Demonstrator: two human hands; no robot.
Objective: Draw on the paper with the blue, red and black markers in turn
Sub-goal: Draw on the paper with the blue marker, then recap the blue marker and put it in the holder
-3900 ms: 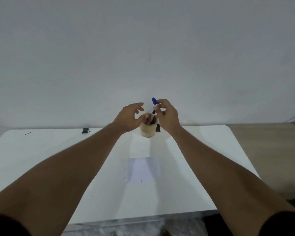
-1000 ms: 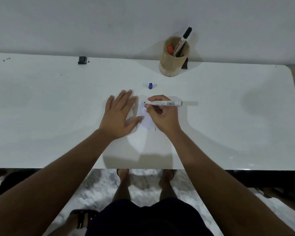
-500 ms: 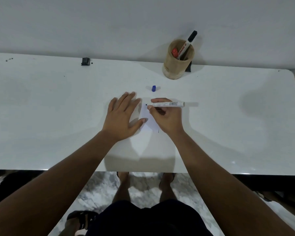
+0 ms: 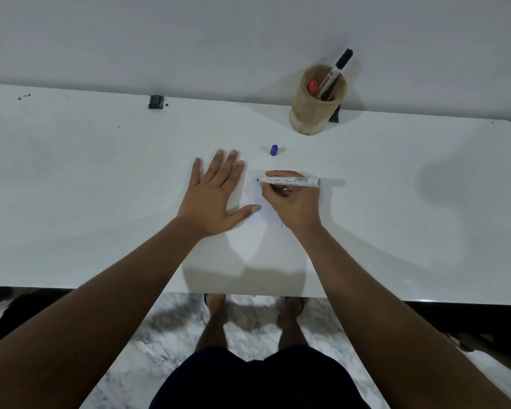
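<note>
My right hand (image 4: 292, 203) grips the uncapped blue marker (image 4: 289, 180), which lies nearly level with its tip pointing left over the small white paper (image 4: 261, 214). The paper is mostly hidden under both hands. My left hand (image 4: 214, 196) lies flat with fingers spread, its thumb on the paper's left edge. The blue cap (image 4: 274, 150) rests on the table just beyond the paper. A wooden cup (image 4: 317, 109) at the back holds the red marker (image 4: 312, 86) and the black marker (image 4: 335, 72).
The white table (image 4: 101, 187) stands against a white wall. A small black clip (image 4: 156, 102) sits at the back edge, left of the cup. Another dark piece (image 4: 335, 115) shows behind the cup. My feet stand on marbled floor below the table's near edge.
Since the earliest frame the blue marker left the cup, lost its cap, and came down over the paper. In the last second both hands hold almost still; the view shifts slightly.
</note>
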